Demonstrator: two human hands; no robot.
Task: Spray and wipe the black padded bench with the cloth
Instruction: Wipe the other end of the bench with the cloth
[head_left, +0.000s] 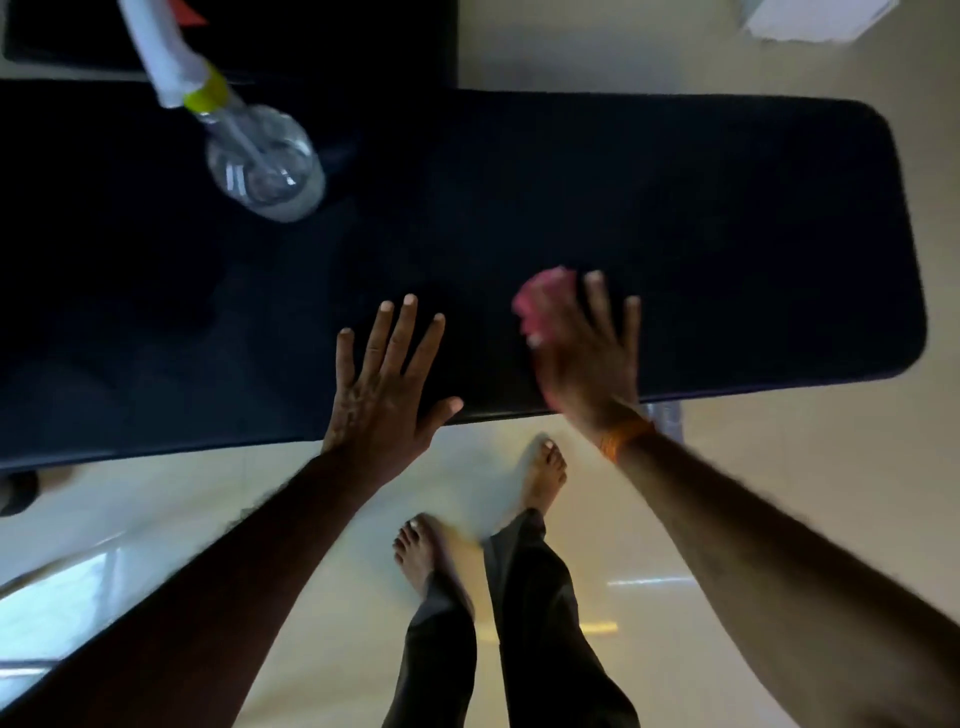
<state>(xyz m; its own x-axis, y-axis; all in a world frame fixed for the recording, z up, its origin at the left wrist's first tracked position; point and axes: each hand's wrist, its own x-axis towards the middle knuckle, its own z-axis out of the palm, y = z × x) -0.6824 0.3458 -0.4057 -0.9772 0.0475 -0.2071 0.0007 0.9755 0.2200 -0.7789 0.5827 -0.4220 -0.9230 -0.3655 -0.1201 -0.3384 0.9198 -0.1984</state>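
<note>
Standing spray bottle on bench, well apart from cloth.

The padded bench looks matt black, the spray bottle clear glossy plastic, the floor shiny.

R hand w/ cloth on bench

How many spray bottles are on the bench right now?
1: the clear plastic spray bottle with white trigger head stands on the black padded bench, far-left part. The bench's left end is out of frame.
</note>
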